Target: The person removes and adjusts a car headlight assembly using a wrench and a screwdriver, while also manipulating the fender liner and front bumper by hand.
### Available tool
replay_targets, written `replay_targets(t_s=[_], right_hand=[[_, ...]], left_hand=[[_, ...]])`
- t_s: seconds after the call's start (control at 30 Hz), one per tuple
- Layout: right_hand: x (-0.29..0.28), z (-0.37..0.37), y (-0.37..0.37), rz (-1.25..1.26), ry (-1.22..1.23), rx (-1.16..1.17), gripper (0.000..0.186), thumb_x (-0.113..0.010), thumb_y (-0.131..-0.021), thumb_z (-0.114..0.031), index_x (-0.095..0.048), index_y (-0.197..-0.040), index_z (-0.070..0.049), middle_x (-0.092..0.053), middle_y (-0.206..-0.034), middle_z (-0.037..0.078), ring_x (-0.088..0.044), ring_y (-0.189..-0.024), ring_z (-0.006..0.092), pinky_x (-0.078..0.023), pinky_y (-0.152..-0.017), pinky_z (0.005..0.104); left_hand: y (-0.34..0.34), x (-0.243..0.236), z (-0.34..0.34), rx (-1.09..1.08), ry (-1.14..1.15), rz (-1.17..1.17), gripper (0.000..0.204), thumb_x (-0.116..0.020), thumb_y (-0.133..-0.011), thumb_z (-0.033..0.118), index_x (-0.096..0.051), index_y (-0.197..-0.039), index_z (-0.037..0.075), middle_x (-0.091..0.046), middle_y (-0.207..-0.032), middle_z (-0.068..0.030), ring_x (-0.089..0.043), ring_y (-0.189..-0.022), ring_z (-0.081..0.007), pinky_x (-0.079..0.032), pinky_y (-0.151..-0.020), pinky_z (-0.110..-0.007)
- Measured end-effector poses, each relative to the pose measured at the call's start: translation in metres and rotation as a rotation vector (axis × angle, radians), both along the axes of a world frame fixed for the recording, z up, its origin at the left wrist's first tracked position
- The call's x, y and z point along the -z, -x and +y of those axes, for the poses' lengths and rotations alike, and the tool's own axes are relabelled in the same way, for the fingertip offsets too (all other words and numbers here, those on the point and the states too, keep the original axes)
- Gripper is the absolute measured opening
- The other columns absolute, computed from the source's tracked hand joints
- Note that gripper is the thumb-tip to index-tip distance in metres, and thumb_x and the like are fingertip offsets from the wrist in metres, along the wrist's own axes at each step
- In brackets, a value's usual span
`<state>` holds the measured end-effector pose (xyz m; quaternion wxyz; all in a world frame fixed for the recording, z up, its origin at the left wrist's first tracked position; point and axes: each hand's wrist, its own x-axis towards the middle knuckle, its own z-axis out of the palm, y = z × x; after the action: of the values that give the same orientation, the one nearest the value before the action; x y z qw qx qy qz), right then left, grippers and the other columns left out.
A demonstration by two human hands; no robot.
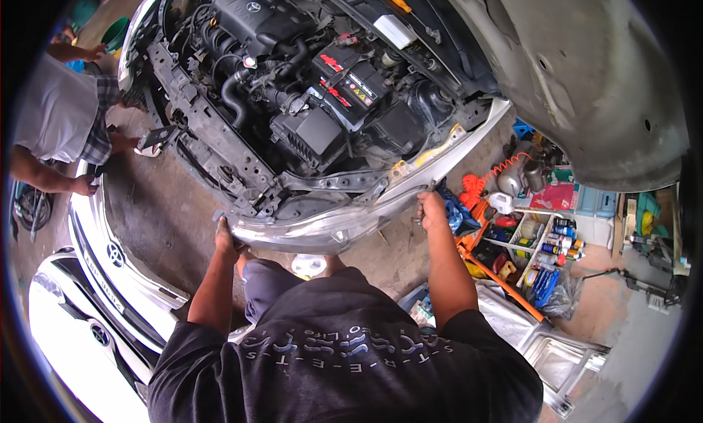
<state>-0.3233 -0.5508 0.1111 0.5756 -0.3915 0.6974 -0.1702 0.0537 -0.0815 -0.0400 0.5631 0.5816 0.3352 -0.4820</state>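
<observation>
We note the headlight (316, 233) at the car's front corner, below the battery (353, 94) in the open engine bay. Left hand (225, 237) grips its inner end; right hand (433, 208) is curled at its outer end, contents indiscernible. The raised hood (586, 64) overhangs upper right. Coiled red hose (474, 190) and tool tray (521, 250) crowd our right; a white bumper (95, 231) and co-worker (55, 119) block the left.

The black battery (351, 79) has red lettering (331, 62) and yellow triangles (360, 94). Left of it, the engine cover (269, 26) and the white bumper (139, 280) carry oval emblems (253, 7); below it, a dark shirt (344, 383) bears pale letters (353, 337).
</observation>
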Motion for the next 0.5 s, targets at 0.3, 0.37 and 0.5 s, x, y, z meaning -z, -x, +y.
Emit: replay_targets(t_s=[0.3,0.37,0.5], right_hand=[[0.005,0.001,-0.028,0.13,-0.034,-0.007,0.006,-0.061,-0.085,-0.009,-0.056,-0.086,-0.013,-0.047,-0.068,0.001,-0.043,-0.051,0.0144,-0.035,-0.044,0.0314],[0.007,-0.008,-0.026,0.17,-0.038,-0.094,0.007,-0.061,-0.084,-0.01,-0.057,-0.088,-0.014,-0.046,-0.067,0.001,-0.043,-0.052,0.0142,-0.034,-0.044,0.031],[0.019,-0.015,-0.001,0.037,-0.157,0.016,0.006,-0.062,-0.082,-0.009,-0.059,-0.087,-0.012,-0.046,-0.066,0.002,-0.043,-0.048,0.0143,-0.034,-0.041,0.0307]], left_hand=[[0.017,-0.001,0.011,-0.049,-0.067,-0.082,0.075,-0.05,-0.097,0.071,-0.054,-0.142,0.012,-0.065,-0.13,-0.0161,-0.066,-0.113,-0.0411,-0.054,-0.089,-0.063],[0.02,-0.01,0.009,-0.03,0.013,-0.091,0.074,-0.047,-0.097,0.072,-0.053,-0.144,0.015,-0.065,-0.132,-0.0144,-0.065,-0.115,-0.0379,-0.054,-0.09,-0.061],[-0.006,-0.009,-0.008,0.003,-0.256,-0.036,0.081,-0.056,-0.091,0.073,-0.055,-0.143,0.01,-0.064,-0.132,-0.0171,-0.064,-0.116,-0.0397,-0.055,-0.091,-0.062]])
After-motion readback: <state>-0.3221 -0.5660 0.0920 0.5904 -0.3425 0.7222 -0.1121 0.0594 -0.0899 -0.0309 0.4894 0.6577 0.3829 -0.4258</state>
